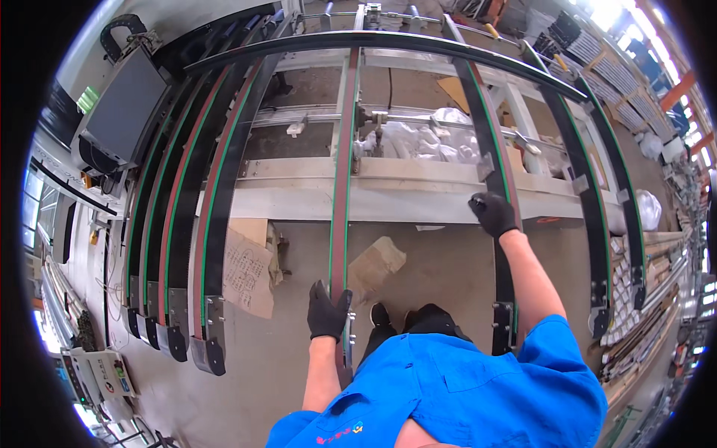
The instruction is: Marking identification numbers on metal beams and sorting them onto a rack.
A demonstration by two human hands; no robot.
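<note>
Black gloves cover both my hands. My left hand is closed over the near part of the middle belt arm, a long narrow conveyor arm with a reddish-brown belt and green edge. Its fingers lie on one side and the thumb on the other. My right hand is a closed fist beside another belt arm, right of the middle one. Whatever it may hold is too small or hidden to make out. Farther off, a long dark bar lies across the arms.
Several more belt arms reach toward me on the left, and others on the right. A white frame crosses beneath. Cardboard lies on the floor. A grey monitor stands at left; long profiles are stacked at right.
</note>
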